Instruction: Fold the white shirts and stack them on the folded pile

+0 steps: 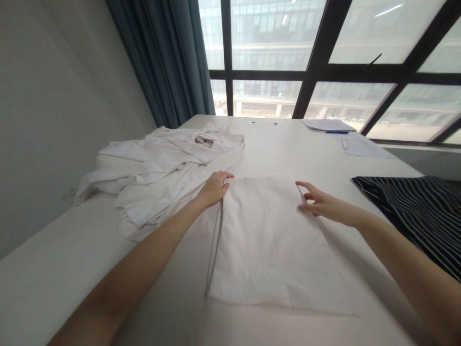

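Observation:
A white garment point(270, 235), folded into a flat, roughly rectangular shape, lies on the white table in front of me. My left hand point(215, 188) is at its far left corner, with fingers bent and closed on the edge. At the far right edge, my right hand point(317, 204) touches the fabric with its thumb, the index finger stretched out and apart from it. Soft creases run across the upper layer. To the left, beside my left hand, a loose heap of white clothes point(162, 163) lies crumpled, with a collar-like opening near its far end.
Striped black fabric point(418, 202) lies at the right edge of the table point(277, 149). Papers point(367, 146) and a blue pen point(337, 132) rest at the far right. Two small white objects with dark centres sit near the far edge. A blue curtain point(169, 57) and windows stand behind.

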A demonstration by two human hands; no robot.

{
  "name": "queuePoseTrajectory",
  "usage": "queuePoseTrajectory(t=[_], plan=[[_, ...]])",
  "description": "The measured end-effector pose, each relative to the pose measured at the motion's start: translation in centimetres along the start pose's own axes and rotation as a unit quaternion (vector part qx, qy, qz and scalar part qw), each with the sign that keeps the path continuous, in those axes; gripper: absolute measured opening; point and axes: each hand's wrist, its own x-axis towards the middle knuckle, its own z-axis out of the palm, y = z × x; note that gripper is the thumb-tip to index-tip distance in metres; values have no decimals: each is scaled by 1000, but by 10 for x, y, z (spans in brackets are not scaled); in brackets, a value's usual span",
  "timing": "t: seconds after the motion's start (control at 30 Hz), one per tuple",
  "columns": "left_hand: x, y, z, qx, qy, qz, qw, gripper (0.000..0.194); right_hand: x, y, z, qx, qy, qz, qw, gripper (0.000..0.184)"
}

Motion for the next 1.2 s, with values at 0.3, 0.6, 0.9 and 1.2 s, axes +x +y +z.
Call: queuePoseTrajectory(t=[0.3,0.6,0.9,1.2], plan=[[-2,10,-8,-27,-10,-16,999,28,25,36,-21,-138,219,-43,965,59],[-3,8,-5,-2,9,48,999,39,-4,30,-45,-225,-17,12,974,64],[-12,36,-6,-79,-171,248,950,42,9,14,-14,-494,221,-91,836,38],[-12,36,-7,-90,-180,226,953,37,-56,-35,38,-310,2,-193,931,23]])
